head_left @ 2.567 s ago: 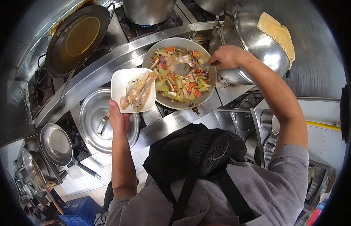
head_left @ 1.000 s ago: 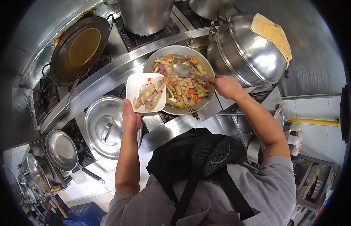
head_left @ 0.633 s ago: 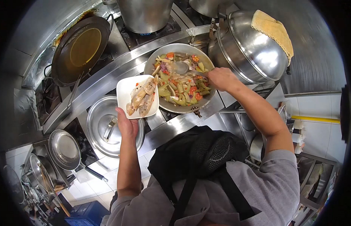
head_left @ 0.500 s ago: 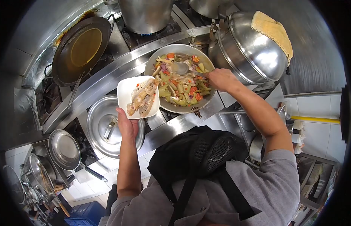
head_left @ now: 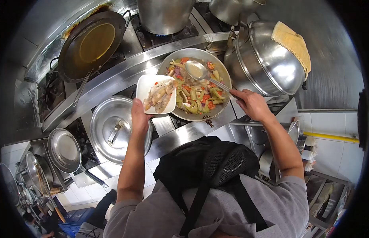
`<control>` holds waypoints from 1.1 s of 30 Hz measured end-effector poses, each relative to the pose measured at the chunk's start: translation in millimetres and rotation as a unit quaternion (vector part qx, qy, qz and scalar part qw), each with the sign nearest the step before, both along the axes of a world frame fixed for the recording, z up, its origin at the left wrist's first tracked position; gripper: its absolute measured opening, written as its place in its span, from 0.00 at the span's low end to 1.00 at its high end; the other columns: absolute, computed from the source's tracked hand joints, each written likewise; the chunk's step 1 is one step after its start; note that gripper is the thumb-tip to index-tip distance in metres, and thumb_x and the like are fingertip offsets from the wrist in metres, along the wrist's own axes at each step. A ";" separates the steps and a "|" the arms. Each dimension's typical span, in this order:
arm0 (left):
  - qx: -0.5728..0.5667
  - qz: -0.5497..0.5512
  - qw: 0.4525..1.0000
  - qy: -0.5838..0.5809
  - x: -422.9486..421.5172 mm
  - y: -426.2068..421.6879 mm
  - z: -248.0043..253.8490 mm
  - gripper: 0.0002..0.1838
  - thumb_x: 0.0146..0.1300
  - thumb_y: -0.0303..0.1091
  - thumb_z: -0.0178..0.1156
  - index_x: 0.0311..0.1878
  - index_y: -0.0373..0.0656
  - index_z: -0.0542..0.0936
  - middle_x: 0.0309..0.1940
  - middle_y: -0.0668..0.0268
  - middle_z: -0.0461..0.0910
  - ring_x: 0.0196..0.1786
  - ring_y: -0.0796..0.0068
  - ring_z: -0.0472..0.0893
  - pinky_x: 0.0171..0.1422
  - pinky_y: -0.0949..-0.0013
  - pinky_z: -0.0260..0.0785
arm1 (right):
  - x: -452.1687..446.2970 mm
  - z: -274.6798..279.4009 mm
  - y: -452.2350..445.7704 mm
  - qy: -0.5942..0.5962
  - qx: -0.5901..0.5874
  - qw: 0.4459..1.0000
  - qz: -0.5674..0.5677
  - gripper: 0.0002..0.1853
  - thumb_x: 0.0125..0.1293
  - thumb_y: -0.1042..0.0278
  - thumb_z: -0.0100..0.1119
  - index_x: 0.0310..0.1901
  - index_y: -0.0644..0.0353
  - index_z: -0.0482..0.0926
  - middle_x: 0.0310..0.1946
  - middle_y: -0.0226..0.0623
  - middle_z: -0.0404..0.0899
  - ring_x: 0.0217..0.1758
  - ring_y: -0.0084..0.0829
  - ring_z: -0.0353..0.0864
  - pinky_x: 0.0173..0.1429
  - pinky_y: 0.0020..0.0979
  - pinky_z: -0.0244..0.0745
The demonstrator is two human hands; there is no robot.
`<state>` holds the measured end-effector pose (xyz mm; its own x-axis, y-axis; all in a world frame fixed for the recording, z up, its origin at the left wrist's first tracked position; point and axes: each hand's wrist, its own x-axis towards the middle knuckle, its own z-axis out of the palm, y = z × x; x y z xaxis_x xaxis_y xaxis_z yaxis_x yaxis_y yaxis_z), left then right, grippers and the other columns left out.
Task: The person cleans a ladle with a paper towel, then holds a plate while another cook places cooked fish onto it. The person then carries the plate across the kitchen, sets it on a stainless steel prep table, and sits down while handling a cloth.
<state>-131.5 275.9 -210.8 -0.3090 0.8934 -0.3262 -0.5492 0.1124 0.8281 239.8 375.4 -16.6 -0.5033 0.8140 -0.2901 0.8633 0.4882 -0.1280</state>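
In the left hand a white dish is gripped, and in the right hand a ladle is grasped by its handle, its bowl above the pan. Fish is already laid on the dish, while vegetables are left in the pan. The left rim is overlapped in view by the dish, the right crowded by a domed vessel — more room lies in front.

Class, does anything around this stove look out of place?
The yellow towel draped over the domed steel cover seems slightly out of place: it is loose cloth, and a flame burns under the large pot.
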 end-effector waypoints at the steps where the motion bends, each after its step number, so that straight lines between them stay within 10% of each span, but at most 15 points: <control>1: 0.001 0.002 1.000 0.000 2.6 6.6 1.2 0.29 0.80 0.54 0.38 0.66 0.36 0.65 0.58 0.50 0.76 0.52 0.57 0.85 0.46 0.56 0.85 | -1.9 11.1 -3.3 0.000 0.001 1.000 0.002 0.24 0.67 0.67 0.59 0.65 0.46 0.74 0.38 0.43 0.79 0.43 0.49 0.81 0.45 0.46 0.76; 9: 0.001 -0.042 0.999 -0.035 36.9 48.0 15.8 0.32 0.79 0.55 0.39 0.68 0.34 0.64 0.59 0.48 0.76 0.54 0.54 0.84 0.49 0.53 0.85 | -16.5 33.7 -23.0 -0.019 0.089 0.994 0.058 0.27 0.63 0.69 0.60 0.64 0.37 0.76 0.38 0.38 0.77 0.30 0.45 0.82 0.34 0.45 0.79; 33: -0.017 0.077 0.997 0.000 -22.6 -70.2 33.6 0.29 0.78 0.54 0.44 0.64 0.36 0.69 0.51 0.58 0.81 0.43 0.70 0.86 0.38 0.70 0.81 | -22.3 -57.1 46.1 -0.109 0.027 0.994 0.000 0.18 0.63 0.69 0.55 0.55 0.48 0.82 0.40 0.44 0.86 0.44 0.44 0.87 0.47 0.44 0.82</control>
